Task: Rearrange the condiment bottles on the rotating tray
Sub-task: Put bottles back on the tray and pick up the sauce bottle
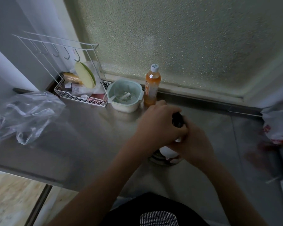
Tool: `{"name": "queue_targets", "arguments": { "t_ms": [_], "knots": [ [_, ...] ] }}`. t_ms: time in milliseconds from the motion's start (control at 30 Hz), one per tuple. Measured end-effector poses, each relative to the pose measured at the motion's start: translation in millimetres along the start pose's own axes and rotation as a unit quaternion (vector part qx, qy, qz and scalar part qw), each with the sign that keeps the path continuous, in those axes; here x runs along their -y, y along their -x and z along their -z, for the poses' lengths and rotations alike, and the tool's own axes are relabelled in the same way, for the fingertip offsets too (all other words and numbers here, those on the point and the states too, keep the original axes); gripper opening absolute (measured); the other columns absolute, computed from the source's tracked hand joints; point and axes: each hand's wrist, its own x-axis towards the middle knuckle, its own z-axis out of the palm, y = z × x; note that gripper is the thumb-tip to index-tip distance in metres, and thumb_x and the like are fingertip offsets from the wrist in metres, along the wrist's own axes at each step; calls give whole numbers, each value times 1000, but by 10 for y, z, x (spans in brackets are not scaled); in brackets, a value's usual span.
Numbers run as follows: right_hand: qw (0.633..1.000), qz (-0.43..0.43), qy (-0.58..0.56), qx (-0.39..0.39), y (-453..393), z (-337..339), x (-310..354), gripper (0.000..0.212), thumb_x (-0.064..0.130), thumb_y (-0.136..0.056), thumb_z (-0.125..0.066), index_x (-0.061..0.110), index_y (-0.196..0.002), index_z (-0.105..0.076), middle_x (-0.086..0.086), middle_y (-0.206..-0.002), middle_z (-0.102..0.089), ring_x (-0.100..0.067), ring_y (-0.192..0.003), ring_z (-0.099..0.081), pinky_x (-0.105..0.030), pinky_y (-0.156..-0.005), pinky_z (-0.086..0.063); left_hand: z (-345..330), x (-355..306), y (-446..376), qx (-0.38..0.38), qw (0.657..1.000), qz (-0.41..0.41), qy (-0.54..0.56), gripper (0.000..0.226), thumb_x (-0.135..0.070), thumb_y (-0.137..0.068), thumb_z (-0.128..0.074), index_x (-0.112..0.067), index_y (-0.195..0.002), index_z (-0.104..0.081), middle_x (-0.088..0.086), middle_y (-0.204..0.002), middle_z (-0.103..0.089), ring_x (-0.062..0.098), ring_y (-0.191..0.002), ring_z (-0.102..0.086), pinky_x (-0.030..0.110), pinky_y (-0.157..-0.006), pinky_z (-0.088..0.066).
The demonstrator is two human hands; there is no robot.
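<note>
Fingers [178, 128] of the left hand [157, 126] are seen wrapped over the top of a dark-capped bottle [177, 120], while the right hand [196, 144] is closed lower down around what appears to be a white bottle body [167, 151]; whether these are one bottle or two cannot be told, since the hands cover the join. Both grips are judged to be closed on the bottle, not spread. The bottle is held upright, its long axis near vertical, directly over a round tray [162, 159] of which only a rim is shown beneath the hands on the steel tabletop [91, 136]. Because the tray lies straight below the fingers, the coming move is judged to turn on lowering or lifting along that vertical axis, with both hands equally near. An orange bottle [151, 86] is left standing well apart at the back wall, just beside a pale green colander bowl [125, 97], and it lies nearer the left hand. A wire rack [82, 88] and a plastic bag [28, 115] are seen further left.
</note>
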Motion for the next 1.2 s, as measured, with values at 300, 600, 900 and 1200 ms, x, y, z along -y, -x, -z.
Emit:
{"name": "queue_targets", "arguments": {
  "t_ms": [300, 600, 900, 1200],
  "knots": [
    [981, -8, 187, 53, -101, -152, -199, 74, 54, -58, -65, 35, -124, -38, 6, -114, -62, -21, -110, -55, -41, -95, -34, -182, 338, 49, 112, 993, -4, 30, 70, -24, -64, -78, -20, -128, -49, 8, -114, -52, 21, -103, -53, 29, -89, -45],
    [933, -20, 355, 54, -62, -341, -356, 61, 37, -74, -65, 30, -130, -42, 2, -142, -41, -25, -129, -34, -47, -104, -28, -686, 525, 131, 89, 995, 39, -5, 54, -32, -65, -74, -20, -115, -57, 7, -108, -54, 22, -94, -55, 26, -80, -44],
    [997, -56, -39, -35, 96, -127, -808, 51, 12, -75, -73, 33, -116, -54, 3, -110, -59, -13, -104, -56, -29, -85, -51, -953, 478, 30, 4, 995, 96, -22, 51, -41, -69, -73, -11, -105, -53, 10, -114, -49, 26, -96, -54, 34, -83, -48],
    [992, -11, -47, -114, 180, -8, -754, 17, 5, -85, -62, 21, -91, -63, 14, -77, -63, 11, -82, -59, -3, -64, -44, -1033, 444, 17, 21, 995, 101, -16, 60, -40, -68, -76, -10, -112, -48, 11, -117, -45, 28, -99, -52, 36, -87, -48]
  ]
}}
